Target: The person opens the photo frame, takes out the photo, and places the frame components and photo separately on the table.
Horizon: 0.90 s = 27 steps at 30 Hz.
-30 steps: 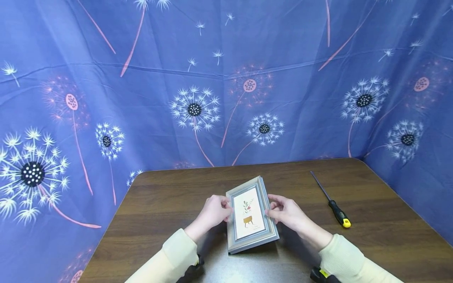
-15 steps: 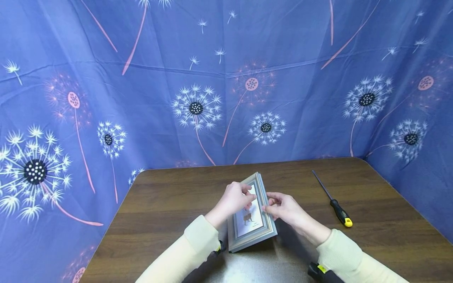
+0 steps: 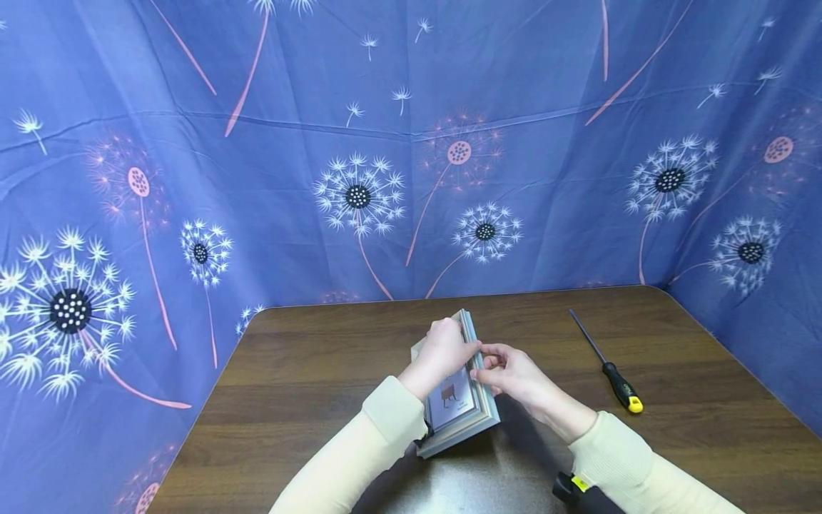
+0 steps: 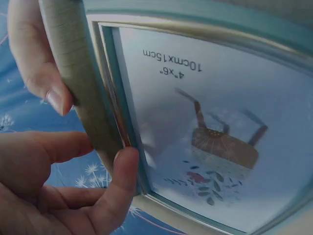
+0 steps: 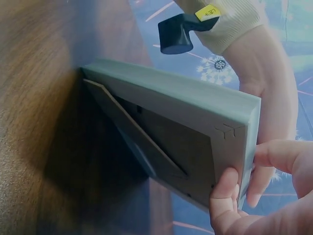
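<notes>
A pale grey-blue picture frame (image 3: 459, 434) with a small potted-plant print (image 4: 222, 142) leans back on the table. Seen in the right wrist view, its back stand (image 5: 134, 127) is folded out. My left hand (image 3: 444, 350) reaches across the front of the frame. In the left wrist view its thumb lies on the inner lip and its index finger at the outer side, pinching the right border. My right hand (image 3: 516, 373) grips the same border lower down, with a finger behind the back. My left hand hides the print's upper part in the head view.
A screwdriver (image 3: 613, 378) with a black and yellow handle lies to the right on the brown wooden table (image 3: 321, 357). Behind the table hangs a blue cloth (image 3: 282, 200) with dandelion prints. A black device with a yellow label (image 3: 568, 487) sits at my right wrist.
My left hand has let go of the frame's left border and moved across its front to the right border. My right hand stays on the right border. The frame has turned slightly.
</notes>
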Each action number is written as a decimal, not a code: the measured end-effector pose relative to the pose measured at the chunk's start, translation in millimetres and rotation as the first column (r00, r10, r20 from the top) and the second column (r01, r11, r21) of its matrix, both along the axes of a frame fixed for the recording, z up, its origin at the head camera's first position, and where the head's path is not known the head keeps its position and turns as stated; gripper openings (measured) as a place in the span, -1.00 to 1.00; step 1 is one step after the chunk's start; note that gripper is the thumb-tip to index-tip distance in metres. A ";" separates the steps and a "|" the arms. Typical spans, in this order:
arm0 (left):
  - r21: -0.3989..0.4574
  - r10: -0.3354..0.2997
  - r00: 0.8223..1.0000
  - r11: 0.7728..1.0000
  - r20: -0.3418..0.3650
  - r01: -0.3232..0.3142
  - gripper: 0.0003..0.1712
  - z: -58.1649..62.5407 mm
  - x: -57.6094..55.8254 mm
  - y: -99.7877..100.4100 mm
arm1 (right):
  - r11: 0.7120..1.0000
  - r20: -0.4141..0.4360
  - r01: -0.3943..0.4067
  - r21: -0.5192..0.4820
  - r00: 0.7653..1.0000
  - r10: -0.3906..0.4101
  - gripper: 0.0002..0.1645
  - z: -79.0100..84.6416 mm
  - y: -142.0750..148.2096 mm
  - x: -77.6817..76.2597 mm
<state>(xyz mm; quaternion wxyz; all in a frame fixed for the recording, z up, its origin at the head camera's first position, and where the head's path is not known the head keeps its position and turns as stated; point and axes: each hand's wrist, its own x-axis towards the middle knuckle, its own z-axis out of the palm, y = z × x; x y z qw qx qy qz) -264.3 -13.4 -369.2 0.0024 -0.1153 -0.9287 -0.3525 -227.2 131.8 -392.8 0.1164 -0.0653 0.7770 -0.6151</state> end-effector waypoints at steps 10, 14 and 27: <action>-0.211 0.041 0.997 0.976 -0.070 -0.055 -0.62 5.9 0.4 14.0 | 1.000 -0.023 -0.002 -0.012 1.000 0.001 -0.33 2.5 -3.1 0.9; -0.223 0.055 0.996 0.972 -0.068 -0.069 -0.63 7.0 0.4 15.0 | 0.999 -0.005 0.004 -0.043 1.000 -0.004 -0.42 0.4 -1.8 0.0; -0.254 0.096 0.993 0.961 -0.072 -0.112 -0.72 5.7 -4.8 22.1 | 0.991 0.072 0.034 -0.131 0.997 -0.024 -0.27 1.3 -2.8 1.4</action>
